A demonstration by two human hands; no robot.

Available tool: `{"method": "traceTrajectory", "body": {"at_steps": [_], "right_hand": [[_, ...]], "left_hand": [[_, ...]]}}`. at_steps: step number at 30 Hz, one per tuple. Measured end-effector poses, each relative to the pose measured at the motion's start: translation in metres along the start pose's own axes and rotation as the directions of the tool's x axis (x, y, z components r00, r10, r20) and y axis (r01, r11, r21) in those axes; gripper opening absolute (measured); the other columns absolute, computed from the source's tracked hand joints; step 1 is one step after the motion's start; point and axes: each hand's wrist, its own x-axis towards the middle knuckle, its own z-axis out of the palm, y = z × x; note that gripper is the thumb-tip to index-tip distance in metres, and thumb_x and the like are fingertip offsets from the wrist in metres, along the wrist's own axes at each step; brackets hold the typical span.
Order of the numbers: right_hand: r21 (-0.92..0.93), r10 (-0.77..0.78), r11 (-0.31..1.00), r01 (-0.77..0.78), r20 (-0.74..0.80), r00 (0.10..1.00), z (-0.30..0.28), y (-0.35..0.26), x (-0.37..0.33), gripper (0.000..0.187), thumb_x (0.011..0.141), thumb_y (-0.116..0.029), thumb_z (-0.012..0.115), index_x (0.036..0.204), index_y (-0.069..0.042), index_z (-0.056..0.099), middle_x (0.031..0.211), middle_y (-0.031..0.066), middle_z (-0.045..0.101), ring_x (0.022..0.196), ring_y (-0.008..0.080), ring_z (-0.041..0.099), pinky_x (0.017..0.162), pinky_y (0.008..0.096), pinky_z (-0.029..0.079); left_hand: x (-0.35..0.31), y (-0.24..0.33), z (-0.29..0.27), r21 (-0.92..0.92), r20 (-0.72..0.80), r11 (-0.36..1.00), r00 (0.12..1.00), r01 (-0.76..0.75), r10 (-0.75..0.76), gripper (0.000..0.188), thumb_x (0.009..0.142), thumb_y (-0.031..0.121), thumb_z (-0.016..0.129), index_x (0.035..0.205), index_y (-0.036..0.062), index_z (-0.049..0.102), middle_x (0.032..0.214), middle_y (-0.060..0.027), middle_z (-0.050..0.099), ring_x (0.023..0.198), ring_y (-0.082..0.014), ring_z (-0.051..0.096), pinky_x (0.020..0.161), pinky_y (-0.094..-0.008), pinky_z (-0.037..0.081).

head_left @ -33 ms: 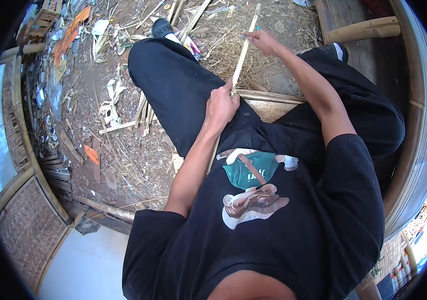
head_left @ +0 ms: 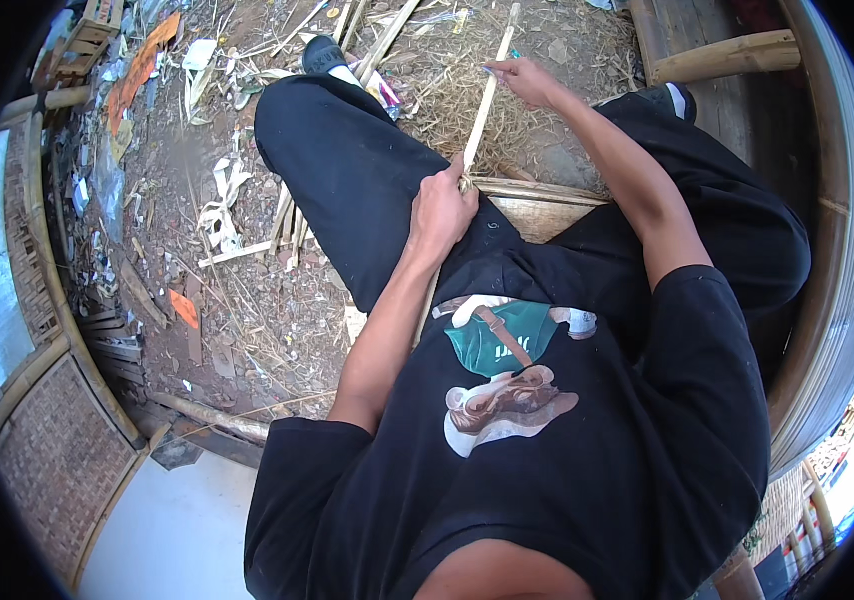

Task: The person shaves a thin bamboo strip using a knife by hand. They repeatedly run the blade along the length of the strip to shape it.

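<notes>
The left hand [head_left: 444,208] is closed around a pale bamboo strip [head_left: 488,105], thumb uppermost, just in front of the lap; from this grip the strip slants up toward one o'clock over the ground. Another pale length shows toward seven o'clock, beside the left forearm, but whether it belongs to the same strip cannot be told. The right hand [head_left: 527,83] is also at one o'clock, farther out, its fingers curled and the fingertips at the strip's right edge; whether that grip is pinching anything cannot be made out, and a teal bit [head_left: 515,54] just beyond the knuckles is too small to identify. Straw-like shavings [head_left: 532,128] lie beneath the strip at one to two o'clock. At three o'clock from the left hand, a pale wooden piece [head_left: 544,217] sits between the thighs of the black trousers [head_left: 347,170]. At eleven o'clock is a dark shoe [head_left: 323,55]. Out at nine o'clock, several split sticks [head_left: 284,228] and crumpled whitish strips [head_left: 224,207] lie on the littered dirt ground [head_left: 272,300]. A small orange scrap [head_left: 184,309] lies at eight o'clock, with a woven bamboo panel [head_left: 59,450] farther that way. At ten o'clock are a long orange piece [head_left: 142,75] and, beyond it, a slatted wooden crate [head_left: 93,40]; at two o'clock, a thick bamboo pole [head_left: 727,58].
</notes>
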Motion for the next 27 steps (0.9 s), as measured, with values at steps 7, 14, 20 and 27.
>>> {"method": "traceTrajectory", "body": {"at_steps": [7,14,20,27], "right_hand": [[-0.016,-0.063,0.998,0.063,-0.021,0.998,-0.003,-0.009,-0.001,0.035,0.096,-0.024,0.048,0.129,-0.018,0.057,0.068,0.0091,0.062,0.050,0.0178,0.059,0.051,0.0344,0.052],[-0.073,0.014,0.997,-0.015,-0.014,1.000,-0.006,-0.017,0.024,0.038,0.090,-0.035,0.056,0.121,-0.014,0.063,0.080,0.0141,0.068,0.064,0.0242,0.066,0.062,0.0361,0.055],[-0.384,-0.183,0.920,0.082,-0.236,0.954,0.017,-0.010,0.034,0.025,0.085,-0.028,0.061,0.104,-0.013,0.071,0.093,0.0204,0.068,0.091,0.0372,0.065,0.080,0.0449,0.053],[-0.343,-0.132,0.939,0.030,-0.279,0.951,0.020,-0.009,0.031,0.023,0.084,-0.019,0.059,0.102,-0.013,0.071,0.095,0.0198,0.068,0.088,0.0357,0.066,0.080,0.0432,0.054]], "left_hand": [[0.006,-0.012,0.010,0.001,-0.124,0.996,0.988,-0.091,0.091,0.050,0.079,0.012,0.057,0.128,0.0060,0.053,0.059,-0.0217,0.060,0.048,-0.0306,0.061,0.058,-0.0402,0.051],[0.006,-0.010,0.008,0.030,-0.134,0.996,0.987,-0.080,0.083,0.047,0.080,0.011,0.056,0.127,0.0061,0.053,0.055,-0.0187,0.058,0.045,-0.0291,0.060,0.056,-0.0399,0.051],[0.006,-0.007,0.007,0.024,-0.109,0.998,0.992,-0.063,0.065,0.046,0.080,0.011,0.056,0.126,0.0084,0.054,0.057,-0.0194,0.059,0.048,-0.0301,0.062,0.058,-0.0406,0.052],[0.006,-0.010,0.009,0.026,-0.098,0.998,0.993,-0.059,0.061,0.047,0.080,0.011,0.056,0.127,0.0080,0.053,0.060,-0.0205,0.061,0.050,-0.0308,0.063,0.059,-0.0406,0.052]]}}
